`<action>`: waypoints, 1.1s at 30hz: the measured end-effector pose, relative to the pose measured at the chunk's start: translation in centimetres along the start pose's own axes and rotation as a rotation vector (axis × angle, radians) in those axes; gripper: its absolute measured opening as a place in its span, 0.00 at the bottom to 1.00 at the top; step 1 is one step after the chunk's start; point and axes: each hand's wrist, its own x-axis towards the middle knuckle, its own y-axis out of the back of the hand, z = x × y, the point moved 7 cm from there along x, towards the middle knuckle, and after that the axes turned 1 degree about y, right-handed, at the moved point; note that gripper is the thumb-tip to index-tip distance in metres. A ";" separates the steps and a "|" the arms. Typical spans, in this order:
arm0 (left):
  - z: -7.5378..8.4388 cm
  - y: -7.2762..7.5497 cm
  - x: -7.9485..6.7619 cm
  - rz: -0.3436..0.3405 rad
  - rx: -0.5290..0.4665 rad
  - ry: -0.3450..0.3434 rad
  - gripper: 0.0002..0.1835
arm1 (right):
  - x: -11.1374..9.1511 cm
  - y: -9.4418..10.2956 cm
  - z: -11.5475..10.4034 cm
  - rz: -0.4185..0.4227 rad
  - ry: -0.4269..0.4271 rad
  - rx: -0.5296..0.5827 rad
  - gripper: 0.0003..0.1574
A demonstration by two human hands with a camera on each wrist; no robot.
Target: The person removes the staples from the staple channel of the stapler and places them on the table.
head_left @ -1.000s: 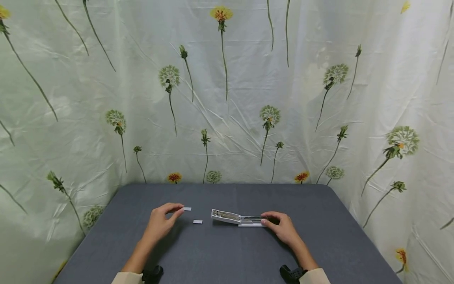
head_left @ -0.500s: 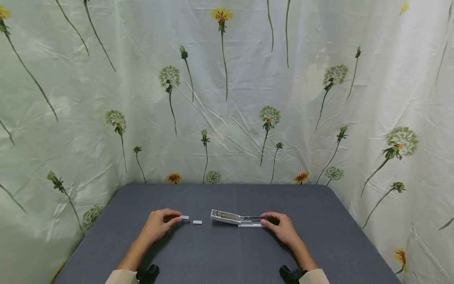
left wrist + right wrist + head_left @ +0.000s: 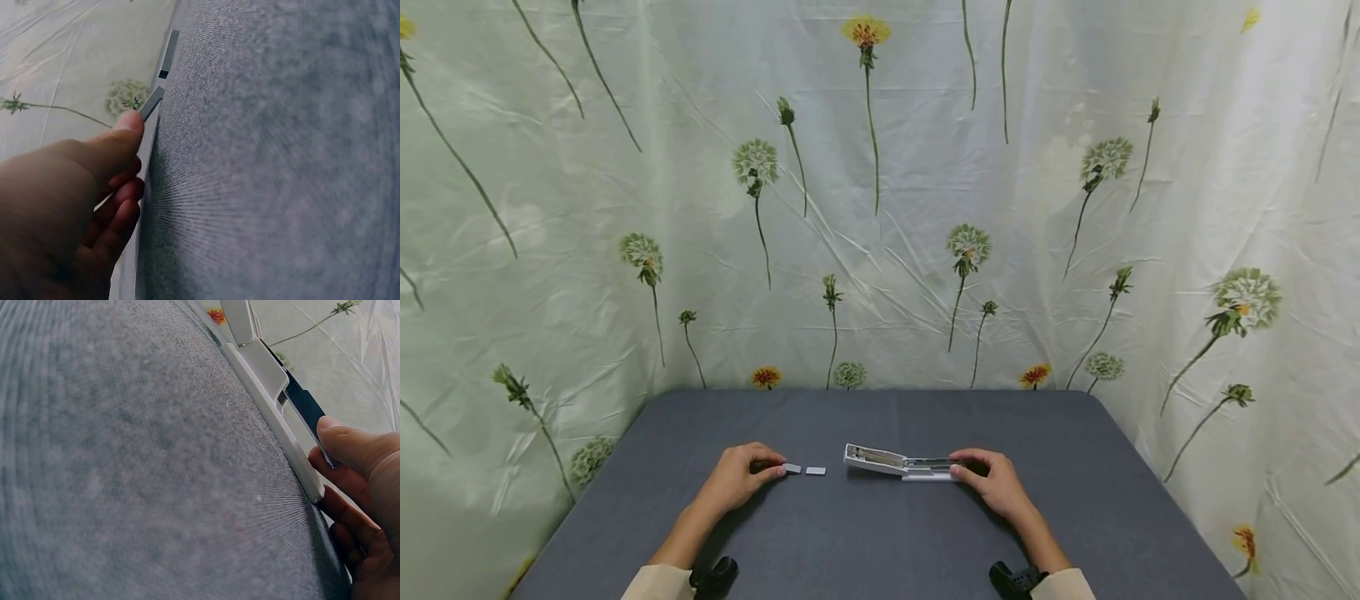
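Note:
My left hand (image 3: 736, 479) pinches a small grey strip of staples (image 3: 152, 103) between thumb and fingers, one end sticking out low over the table. A second staple strip (image 3: 816, 472) lies just to the right of it, a narrow gap between them. At the centre of the table is a white stapler (image 3: 877, 460), its top cover swung back to the left so the inside shows. My right hand (image 3: 996, 482) grips the stapler's right end. In the right wrist view the thumb presses on the dark metal magazine (image 3: 306, 407), above the white base (image 3: 275, 419).
A dark grey cloth covers the table (image 3: 880, 542). Behind it and at both sides hangs a pale curtain (image 3: 880, 250) printed with dandelions. Black straps with devices sit at both wrists.
My left hand has come nearer to me and down with its staple strip, which now lies almost in line with the second strip. The right hand and the stapler stay put.

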 end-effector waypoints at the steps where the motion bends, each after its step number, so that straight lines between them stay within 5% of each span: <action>1: 0.1 0.0 0.0 -0.001 0.005 -0.012 0.05 | 0.0 0.0 0.0 -0.001 -0.003 0.003 0.13; 13: 1.3 0.2 -0.1 0.007 0.109 -0.142 0.04 | -0.3 0.1 -1.6 -0.016 0.034 0.006 0.14; 33: 1.2 0.5 -0.7 -0.048 0.135 -0.063 0.09 | 0.2 -0.1 -0.5 -0.010 0.045 -0.018 0.14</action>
